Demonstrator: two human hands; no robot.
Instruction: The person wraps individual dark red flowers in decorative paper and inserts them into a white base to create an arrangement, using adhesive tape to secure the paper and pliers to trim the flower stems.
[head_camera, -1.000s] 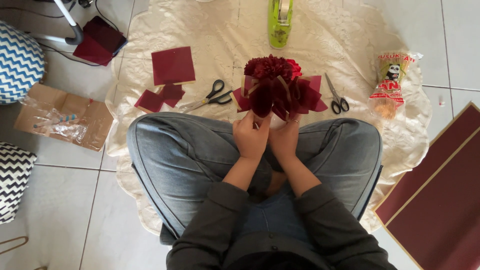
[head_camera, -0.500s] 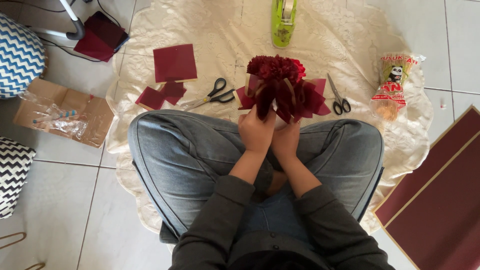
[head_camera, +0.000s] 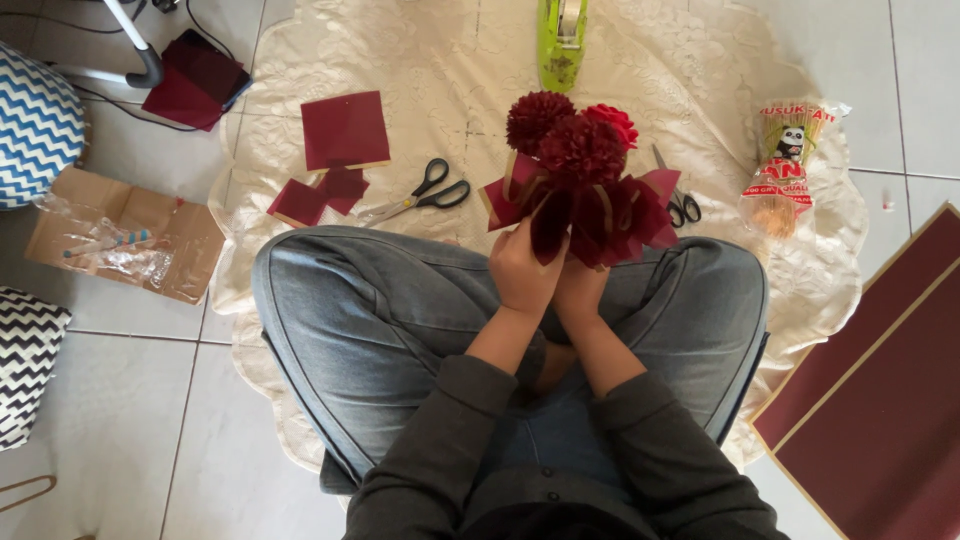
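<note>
**Both hands clenched on paper bouquet**

We find the left hand (head_camera: 522, 272) and right hand (head_camera: 580, 290) side by side, fingers clasped around the base of a dark red paper flower bouquet (head_camera: 578, 180) — blooms above the fingertips. Beyond the fingers, leftward, lie black scissors (head_camera: 420, 194) and red paper squares (head_camera: 330, 160); farthest — a green tape dispenser (head_camera: 561, 40).

A cloth (head_camera: 700, 60) lies on the floor (head_camera: 130, 400). On it, the tape dispenser (head_camera: 561, 40) sits at the far edge, paper squares (head_camera: 340, 150) toward the left edge with scissors (head_camera: 420, 195) just beside them, and a skewer packet (head_camera: 785, 165) near the right edge. A cardboard piece (head_camera: 130, 235) lies on the floor left of the cloth.
</note>
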